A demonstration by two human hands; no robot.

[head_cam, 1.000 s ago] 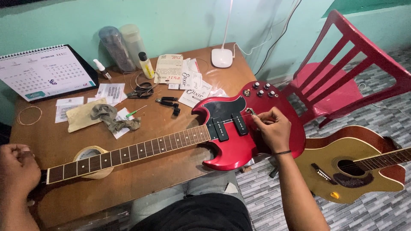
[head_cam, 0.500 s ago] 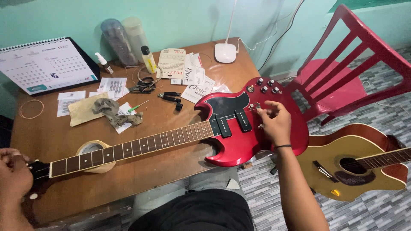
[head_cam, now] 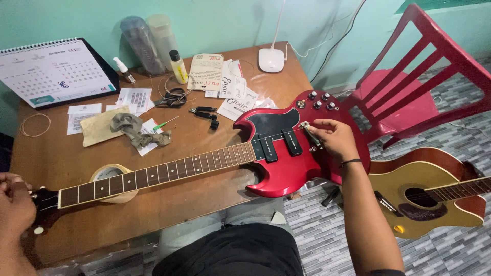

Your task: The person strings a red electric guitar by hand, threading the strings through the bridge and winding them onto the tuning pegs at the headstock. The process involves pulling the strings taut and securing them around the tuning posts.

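Red electric guitar (head_cam: 286, 153) lay across the wooden table (head_cam: 204, 204), neck resting on a roll of tape (head_cam: 110, 174), body overhanging the edge. Right hand (head_cam: 335, 138) pinched closed on something small at the bridge; what, could not tell. Left hand (head_cam: 15, 204) curled shut round the headstock. Judgement: keep the neck steadied and work gently at the bridge

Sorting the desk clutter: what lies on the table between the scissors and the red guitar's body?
In the head view, black pliers lie between the scissors and the red guitar.
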